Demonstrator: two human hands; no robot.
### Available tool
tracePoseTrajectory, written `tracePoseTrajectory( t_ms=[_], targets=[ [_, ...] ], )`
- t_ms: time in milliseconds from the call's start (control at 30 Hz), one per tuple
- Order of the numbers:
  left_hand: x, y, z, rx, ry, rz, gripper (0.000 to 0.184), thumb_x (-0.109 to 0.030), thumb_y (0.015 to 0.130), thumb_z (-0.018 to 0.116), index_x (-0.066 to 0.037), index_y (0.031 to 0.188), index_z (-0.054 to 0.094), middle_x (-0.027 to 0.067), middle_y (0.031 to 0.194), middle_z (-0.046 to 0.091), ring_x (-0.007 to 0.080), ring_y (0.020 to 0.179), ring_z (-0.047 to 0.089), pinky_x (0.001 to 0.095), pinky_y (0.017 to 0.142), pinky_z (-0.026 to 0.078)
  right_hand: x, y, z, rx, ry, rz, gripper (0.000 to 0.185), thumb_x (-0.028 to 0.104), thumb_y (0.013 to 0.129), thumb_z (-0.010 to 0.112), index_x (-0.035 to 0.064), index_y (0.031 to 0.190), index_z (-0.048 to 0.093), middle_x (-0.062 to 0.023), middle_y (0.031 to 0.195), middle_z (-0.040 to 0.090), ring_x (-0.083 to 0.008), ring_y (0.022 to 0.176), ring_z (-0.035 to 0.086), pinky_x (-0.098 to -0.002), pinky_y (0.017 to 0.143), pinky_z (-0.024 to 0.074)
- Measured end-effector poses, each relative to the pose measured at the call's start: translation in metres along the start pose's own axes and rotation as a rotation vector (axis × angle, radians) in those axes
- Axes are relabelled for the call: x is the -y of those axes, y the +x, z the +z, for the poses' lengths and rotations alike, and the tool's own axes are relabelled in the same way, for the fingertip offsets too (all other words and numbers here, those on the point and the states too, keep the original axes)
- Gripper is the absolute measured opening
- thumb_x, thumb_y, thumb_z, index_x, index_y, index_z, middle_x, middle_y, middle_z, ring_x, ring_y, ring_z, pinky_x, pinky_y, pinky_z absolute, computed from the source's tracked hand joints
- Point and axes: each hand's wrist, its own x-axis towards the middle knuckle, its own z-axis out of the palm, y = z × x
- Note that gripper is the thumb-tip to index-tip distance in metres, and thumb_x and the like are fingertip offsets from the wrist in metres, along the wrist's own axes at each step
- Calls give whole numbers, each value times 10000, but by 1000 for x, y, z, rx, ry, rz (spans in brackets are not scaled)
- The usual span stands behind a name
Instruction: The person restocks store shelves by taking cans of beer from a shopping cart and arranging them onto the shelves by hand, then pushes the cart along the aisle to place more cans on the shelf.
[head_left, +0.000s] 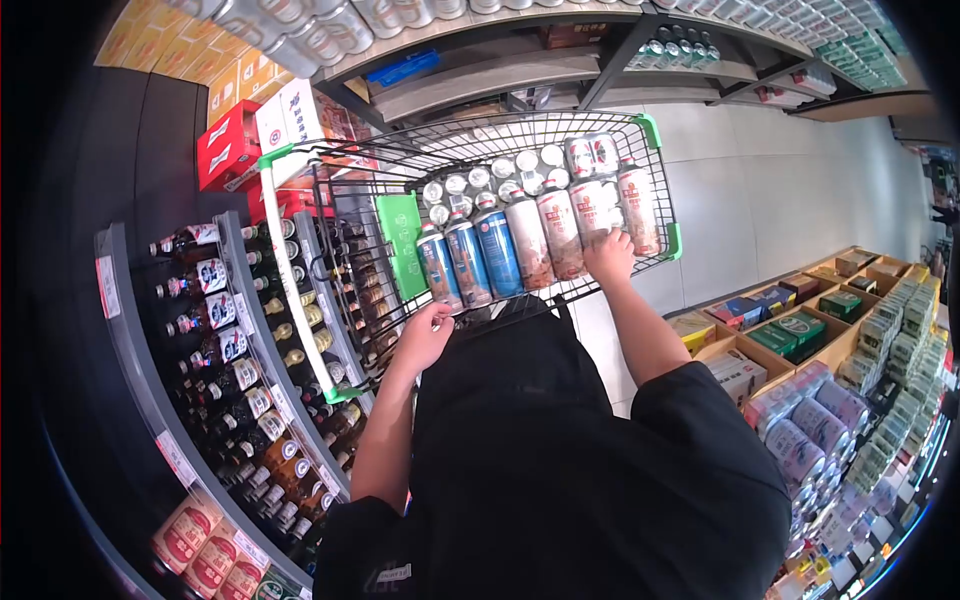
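A black wire shopping cart (480, 128) with green corners stands in front of me. Inside it, a row of tall cans lies with their ends toward me: blue cans (498, 255) at left and white-and-red beer cans (565, 232) at right. Behind them stand several silver-topped cans (505, 166). My right hand (612, 258) is at the near side of the cart, its fingers curled over the lower end of a white-and-red can. My left hand (428, 335) is at the near left rim, beside the leftmost blue can, fingers bent together; what they pinch is hidden.
At left are shelves of bottles (225, 305) with grey edges (165, 440). Red cartons (230, 150) stand behind the cart. Wooden shelving (490, 80) with cans runs across the back. To the right, wooden bins (815, 345) hold boxes, near stacked can packs (810, 430) on a tiled floor (735, 190).
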Motion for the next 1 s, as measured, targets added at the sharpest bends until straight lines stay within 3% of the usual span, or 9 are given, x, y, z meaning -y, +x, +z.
tracePoseTrajectory(
  t_ms=[167,233,333,367,600,700,800,833,1000],
  targets=[
    [-25,21,15,87,12,-11,282,-191,978,685,-19,1201,687,147,1056,747,260,1006,716,377,910,552,-31,46,27,373,120,144,1029,506,708,870,-56,1410,371,-312,1417,534,-423,1334,561,-477,1111,486],
    [-30,29,20,118,61,22,271,-169,1007,657,-7,1223,676,108,1057,739,202,980,695,341,864,547,-31,54,28,449,145,163,1020,448,696,897,-52,1409,366,-306,1422,527,-432,1337,555,-484,1108,491],
    [-41,43,25,170,93,-11,276,-168,1004,659,-2,1224,671,108,1060,740,205,993,697,342,872,547,-34,58,32,475,193,161,1025,394,645,935,-68,1382,393,-293,1363,582,-419,1275,608,-462,1082,519],
    [-41,49,27,184,94,-47,296,-222,995,668,-24,1215,675,155,1117,746,295,1044,709,394,918,554,-36,61,34,478,213,150,1023,396,638,937,-73,1375,403,-290,1347,595,-410,1264,619,-457,1076,524],
    [-88,67,28,224,147,-29,310,-244,1003,664,-35,1233,676,137,1108,733,277,1019,703,387,933,552,-46,72,21,537,324,109,1044,404,612,948,-122,1364,452,-291,1312,627,-378,1257,634,-424,1058,537],
    [-85,72,32,231,134,-10,286,-200,1006,671,-6,1217,670,124,1115,722,232,1020,690,372,917,552,-51,70,23,478,464,82,1016,387,636,941,-139,1357,455,-276,1256,658,-357,1208,661,-405,1028,553],
    [-90,79,34,270,129,-34,287,-204,1015,666,-15,1231,671,117,1113,721,216,1018,685,364,921,553,-58,74,19,605,791,186,928,317,686,929,-136,1341,453,-240,1177,682,-308,1072,703,-391,917,594],
    [-95,81,35,287,113,-49,301,-211,1018,667,-17,1248,669,114,1123,721,211,1033,681,360,931,549,-34,67,-33,695,861,223,819,240,737,905,-111,1324,456,-201,1124,685,-247,953,708,-363,783,604],
    [-127,96,51,363,-180,-74,406,-270,1025,692,-16,1339,644,108,1213,707,196,1143,649,340,986,520,-21,35,-80,781,1077,129,744,224,788,855,-36,1362,460,-155,1136,691,-204,940,702,-336,751,596]
  ],
)
